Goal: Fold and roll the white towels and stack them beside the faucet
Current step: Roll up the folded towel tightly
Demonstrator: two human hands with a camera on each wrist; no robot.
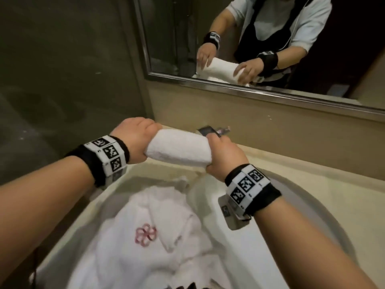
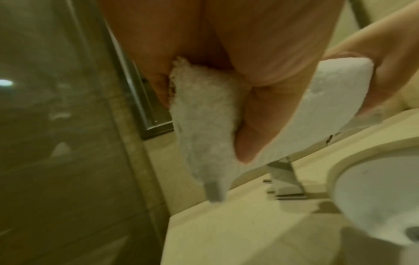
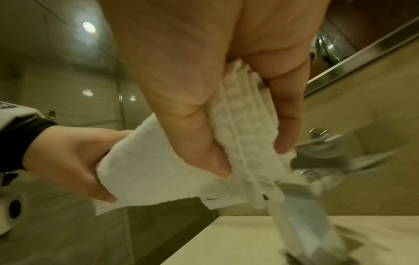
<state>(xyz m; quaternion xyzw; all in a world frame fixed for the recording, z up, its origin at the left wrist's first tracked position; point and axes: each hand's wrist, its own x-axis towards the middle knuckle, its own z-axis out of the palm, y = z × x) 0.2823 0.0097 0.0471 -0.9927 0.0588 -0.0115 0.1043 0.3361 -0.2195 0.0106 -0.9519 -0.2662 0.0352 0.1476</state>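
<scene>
A rolled white towel (image 1: 177, 148) is held level in the air between both hands, above the back rim of the sink and just left of the faucet (image 1: 210, 131). My left hand (image 1: 143, 147) grips its left end; the thumb (image 2: 251, 129) presses into the towel (image 2: 204, 116). Gripping the right end is my right hand (image 1: 214, 157), where the roll's layered edges (image 3: 244, 129) show between thumb and fingers. Several loose white towels (image 1: 158, 236), one with a pink flower mark, lie crumpled in the sink basin (image 1: 291, 205).
The beige counter (image 2: 238, 224) runs left of the faucet (image 2: 285, 179) up to a glass partition (image 1: 62, 80). A framed mirror (image 1: 260, 88) hangs on the wall behind and reflects the hands and roll. A small tag (image 2: 214, 191) dangles from the towel.
</scene>
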